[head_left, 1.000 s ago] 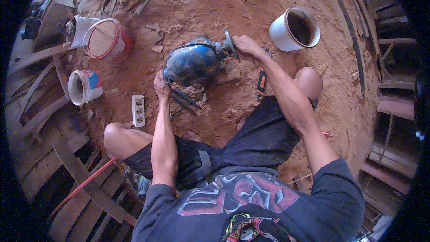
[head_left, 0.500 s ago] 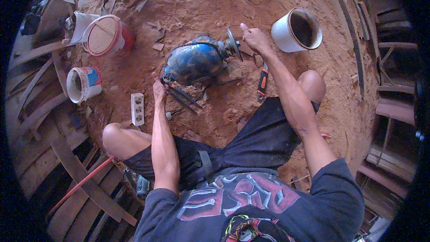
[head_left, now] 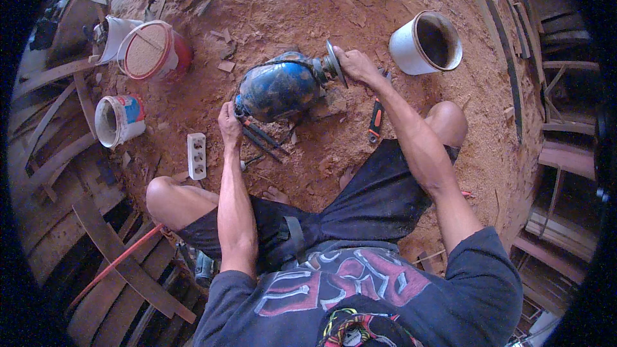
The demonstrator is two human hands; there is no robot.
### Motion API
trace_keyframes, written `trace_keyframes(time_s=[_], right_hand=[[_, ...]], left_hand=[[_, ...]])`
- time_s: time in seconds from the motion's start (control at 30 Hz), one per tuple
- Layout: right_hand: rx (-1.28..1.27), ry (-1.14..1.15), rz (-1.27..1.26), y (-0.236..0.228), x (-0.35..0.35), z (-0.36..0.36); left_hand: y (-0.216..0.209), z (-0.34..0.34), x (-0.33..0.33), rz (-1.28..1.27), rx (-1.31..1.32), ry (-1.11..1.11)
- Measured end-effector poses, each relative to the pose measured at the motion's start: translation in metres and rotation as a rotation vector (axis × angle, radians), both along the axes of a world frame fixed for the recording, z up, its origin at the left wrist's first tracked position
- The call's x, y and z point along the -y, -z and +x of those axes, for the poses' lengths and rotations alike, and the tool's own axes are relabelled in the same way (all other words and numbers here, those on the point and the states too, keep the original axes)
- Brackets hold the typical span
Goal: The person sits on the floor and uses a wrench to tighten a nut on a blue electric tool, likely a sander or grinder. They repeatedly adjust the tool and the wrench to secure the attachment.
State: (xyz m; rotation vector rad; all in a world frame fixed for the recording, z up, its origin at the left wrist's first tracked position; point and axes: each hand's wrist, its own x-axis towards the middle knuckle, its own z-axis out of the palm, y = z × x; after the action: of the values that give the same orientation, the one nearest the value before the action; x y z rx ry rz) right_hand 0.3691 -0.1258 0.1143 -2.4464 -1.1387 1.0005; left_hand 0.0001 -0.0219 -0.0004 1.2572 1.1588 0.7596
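A worn blue electric motor (head_left: pixel 279 93) with a dark cord looped over it lies on its side on the sawdust-strewn ground before me. My left hand (head_left: pixel 229 126) is closed at its left end, fingertips partly hidden. Beside that hand, pliers with black and orange handles (head_left: pixel 262 138) lean from the motor's end toward me. At the other end, a round metal disc (head_left: pixel 334 63) sits on the shaft. My right hand (head_left: pixel 360 66) is closed around the shaft tip just outside the disc. Under my right forearm lies an adjustable wrench (head_left: pixel 376 122) with an orange and black handle.
A white power strip (head_left: pixel 196 156) is near my left knee. To the left stand a small white bucket (head_left: pixel 132 132) and a red-and-white bucket (head_left: pixel 177 58) full of sawdust. A white bucket (head_left: pixel 405 48) tilts at the right. Wooden planks (head_left: pixel 116 244) line both sides.
My right hand has moved left, from beside the disc with its thumb raised, onto the shaft tip. The left hand has shifted slightly at the motor's end. The motor has stayed in place.
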Motion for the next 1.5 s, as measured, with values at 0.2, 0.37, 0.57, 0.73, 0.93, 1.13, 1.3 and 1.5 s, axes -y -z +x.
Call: trace_keyframes(time_s=[0.2, 0.37, 0.57, 0.73, 0.93, 1.13, 1.3, 1.5], right_hand=[[0.11, -0.021, 0.216, 0.014, 0.009, -0.005], [0.229, -0.174, 0.422, 0.031, 0.009, -0.007], [0.591, -0.545, 0.454, 0.054, 0.011, 0.019], [0.12, -0.542, 0.202, 0.005, 0.0, 0.01], [-0.202, -0.36, -0.05, 0.002, -0.011, 0.017], [-0.286, -0.377, -0.036, -0.005, -0.012, 0.014], [-0.242, -0.215, -0.166, -0.013, -0.015, 0.009], [-0.054, -0.03, -0.155, -0.009, -0.006, 0.03]], left_hand=[[-0.039, 0.025, 0.004, 0.173, -0.168, 0.098], [-0.035, 0.013, -0.009, -0.019, -0.36, 0.137], [-0.013, 0.014, -0.013, 0.211, -0.322, 0.152], [-0.033, 0.016, 0.0, -0.016, -0.235, 0.034], [-0.026, 0.022, 0.004, 0.145, -0.206, -0.029], [-0.01, 0.007, 0.001, 0.185, -0.255, 0.046], [-0.015, -0.003, -0.005, 0.057, -0.112, 0.154], [-0.018, -0.008, 0.0, -0.281, 0.246, -0.117]])
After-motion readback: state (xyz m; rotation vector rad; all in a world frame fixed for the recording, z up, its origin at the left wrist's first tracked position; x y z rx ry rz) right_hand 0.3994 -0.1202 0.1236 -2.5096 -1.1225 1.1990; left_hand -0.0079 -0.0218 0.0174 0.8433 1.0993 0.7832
